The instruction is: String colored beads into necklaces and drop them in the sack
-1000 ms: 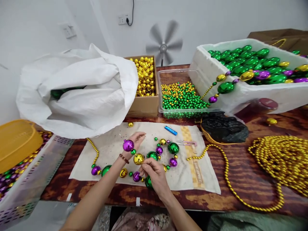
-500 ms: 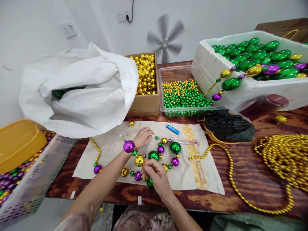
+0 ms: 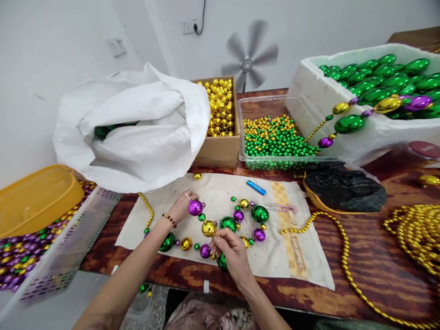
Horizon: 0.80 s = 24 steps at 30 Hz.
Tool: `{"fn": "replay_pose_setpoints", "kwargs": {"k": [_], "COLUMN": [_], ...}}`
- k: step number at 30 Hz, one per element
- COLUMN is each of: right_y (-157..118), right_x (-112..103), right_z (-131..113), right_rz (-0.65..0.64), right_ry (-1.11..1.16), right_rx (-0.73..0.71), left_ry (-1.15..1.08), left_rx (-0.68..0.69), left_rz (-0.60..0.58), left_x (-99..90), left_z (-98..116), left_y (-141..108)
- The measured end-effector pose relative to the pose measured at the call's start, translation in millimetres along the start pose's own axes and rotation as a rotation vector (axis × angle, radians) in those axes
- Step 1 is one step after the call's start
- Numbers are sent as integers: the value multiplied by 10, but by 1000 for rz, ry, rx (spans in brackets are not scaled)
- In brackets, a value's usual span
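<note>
Bare forearms (image 3: 132, 261) extended from the near side
Left hand (image 3: 181, 207) farther out, fingertips partly hidden; right hand (image 3: 232, 252) nearer, thumb and forefinger pinched together.

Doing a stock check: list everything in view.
fan: 1, grey, back
sockets: 2, white, wall
sack: 1, white, back left
carton: 1, brown, back centre
tray: 1, clear, beside carton
foam box: 1, white, back right
beads: many, mixed, in containers
jar: 1, red, right
baskets: 2, yellow, either side
bag: 1, black, right basket
crate: 1, white, left
table: 1, brown, centre
cloth: 1, cream, table
tube: 1, blue, cloth
snips: 1, pink, cloth
garlands: uncounted, mixed, mainly cloth
chains: uncounted, gold, right
left hand: 1, bare, over cloth
right hand: 1, bare, over cloth
</note>
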State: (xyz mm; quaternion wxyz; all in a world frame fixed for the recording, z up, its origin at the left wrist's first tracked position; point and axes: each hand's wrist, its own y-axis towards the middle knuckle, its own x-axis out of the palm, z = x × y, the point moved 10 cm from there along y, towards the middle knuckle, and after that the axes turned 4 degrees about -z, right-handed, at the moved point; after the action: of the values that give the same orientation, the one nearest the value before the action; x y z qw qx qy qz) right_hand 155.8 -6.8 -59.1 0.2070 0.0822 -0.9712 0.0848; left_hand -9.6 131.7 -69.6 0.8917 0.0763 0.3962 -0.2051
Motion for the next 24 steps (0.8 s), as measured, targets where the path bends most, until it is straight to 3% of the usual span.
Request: {"fn": "replay_pose_setpoints", "kwargs": {"k": [4,6,8,11,13,18,24], "right_y": [40,49,45,28,14,-10,0], "right_x": [-45,-74,-99,-109,-98,-57,-45], "right_z": [-33,-28,-11,16,27,36,5], "right_rz": [47,64,76,73,63,39,52], "right_ry": [-41,-62,-80,-109,-128,-130,-136], "right_rx": [-6,4,17,30,31,25,26], "left_ry": [-111,-270,-657,-1311,-1491,-1630,-1633], "left_rx": [-42,-79,-142,-240,-264,-263,-261], "left_rz": [110,171,229,277,291,318,349], "left_x": [-145,-264,-353,-340,-340,-330,-308], "left_z": [50,93,113,197,292,395,423], "left_y": [6,-41,-122,-243,-291,-331,-348]}}
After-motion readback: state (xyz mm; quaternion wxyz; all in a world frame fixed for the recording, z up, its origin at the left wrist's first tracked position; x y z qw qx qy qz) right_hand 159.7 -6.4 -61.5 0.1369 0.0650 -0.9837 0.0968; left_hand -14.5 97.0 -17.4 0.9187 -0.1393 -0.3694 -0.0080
